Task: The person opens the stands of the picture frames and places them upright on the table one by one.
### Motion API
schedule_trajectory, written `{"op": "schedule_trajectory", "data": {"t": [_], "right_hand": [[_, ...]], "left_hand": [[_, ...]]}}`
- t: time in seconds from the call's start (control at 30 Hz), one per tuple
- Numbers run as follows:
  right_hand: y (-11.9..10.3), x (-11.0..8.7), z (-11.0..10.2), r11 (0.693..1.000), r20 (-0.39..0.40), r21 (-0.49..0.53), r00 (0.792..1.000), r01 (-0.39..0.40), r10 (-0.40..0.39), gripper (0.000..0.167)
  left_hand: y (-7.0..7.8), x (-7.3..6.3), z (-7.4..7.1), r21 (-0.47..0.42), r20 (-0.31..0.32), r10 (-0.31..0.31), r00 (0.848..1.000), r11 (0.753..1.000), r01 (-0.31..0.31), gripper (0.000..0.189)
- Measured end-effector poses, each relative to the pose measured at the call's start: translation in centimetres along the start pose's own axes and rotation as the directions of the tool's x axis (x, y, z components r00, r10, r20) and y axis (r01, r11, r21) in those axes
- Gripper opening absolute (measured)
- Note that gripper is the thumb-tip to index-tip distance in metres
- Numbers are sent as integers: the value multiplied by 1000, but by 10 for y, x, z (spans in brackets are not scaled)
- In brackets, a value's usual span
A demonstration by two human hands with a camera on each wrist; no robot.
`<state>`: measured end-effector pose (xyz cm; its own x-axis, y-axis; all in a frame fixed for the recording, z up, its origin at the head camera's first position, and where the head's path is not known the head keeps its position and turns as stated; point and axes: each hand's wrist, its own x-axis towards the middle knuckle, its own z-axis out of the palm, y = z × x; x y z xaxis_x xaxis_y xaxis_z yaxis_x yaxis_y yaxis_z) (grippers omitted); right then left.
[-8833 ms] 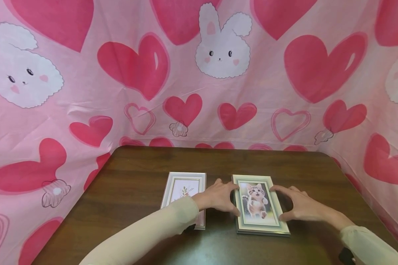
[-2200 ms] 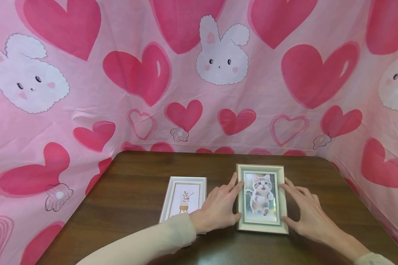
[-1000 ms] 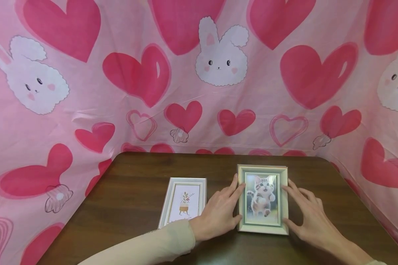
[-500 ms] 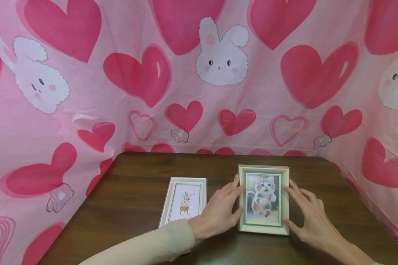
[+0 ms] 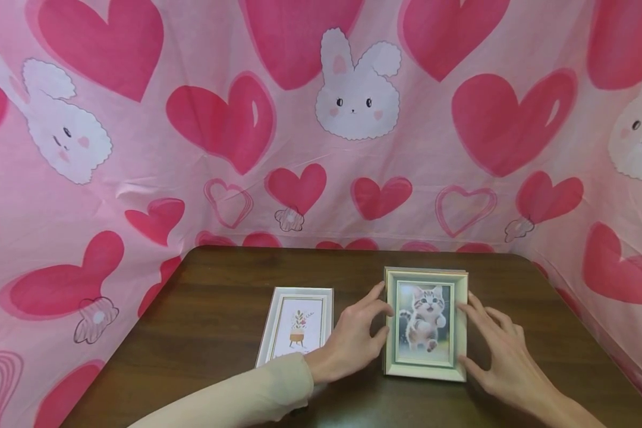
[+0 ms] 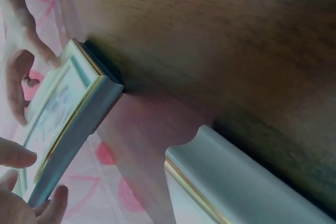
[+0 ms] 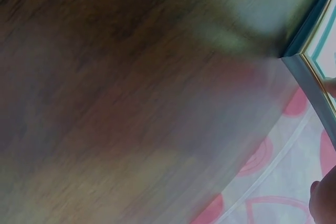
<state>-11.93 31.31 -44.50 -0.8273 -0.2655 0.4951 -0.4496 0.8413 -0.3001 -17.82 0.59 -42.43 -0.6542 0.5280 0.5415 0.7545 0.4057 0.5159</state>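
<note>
A cream-and-pale-green picture frame (image 5: 427, 370) with a kitten photo is tilted up at the right of the table, its face toward me. My left hand (image 5: 348, 342) holds its left edge; in the left wrist view one finger lies at the front and others reach behind the frame (image 6: 84, 116). At the right edge my right hand (image 5: 505, 353) grips with thumb and fingers spread along the side. In the right wrist view only fingertips and a corner of the frame (image 7: 312, 77) show. What supports the frame's back is hidden.
A white picture frame (image 5: 267, 330) with a plant-pot print lies flat left of it, partly covered by my left sleeve (image 5: 246, 389). The brown wooden table (image 5: 219, 279) ends at a pink curtain (image 5: 422, 154) printed with hearts and rabbits.
Earlier the kitten frame lay flat between my hands; it has since been raised to face me. Over the last second it shifts slightly right, and a left finger slips back from its face.
</note>
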Motion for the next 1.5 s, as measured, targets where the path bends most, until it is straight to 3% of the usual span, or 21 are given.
{"op": "schedule_trajectory", "data": {"t": [0.27, 0.57, 0.87, 1.2, 1.5], "right_hand": [[2, -2, 3, 998, -60, -29, 996, 62, -63, 116], [0, -3, 3, 998, -66, -36, 996, 58, -61, 117], [-1, -5, 3, 998, -64, -26, 996, 55, -56, 119], [-2, -7, 3, 999, -52, -24, 998, 42, -43, 122], [-5, -6, 2, 1000, -74, 1, 997, 24, -24, 127]], "left_hand": [[-3, 3, 3, -35, -1, 32, 999, 999, -33, 31], [-3, 2, 3, -63, -2, 10, 1000, 998, -10, 42], [-3, 8, -1, -118, 33, -7, 999, 993, 11, 72], [-1, 12, -5, -160, 63, -73, 995, 984, 83, 119], [1, 10, -7, -131, 88, -83, 993, 987, 94, 115]]}}
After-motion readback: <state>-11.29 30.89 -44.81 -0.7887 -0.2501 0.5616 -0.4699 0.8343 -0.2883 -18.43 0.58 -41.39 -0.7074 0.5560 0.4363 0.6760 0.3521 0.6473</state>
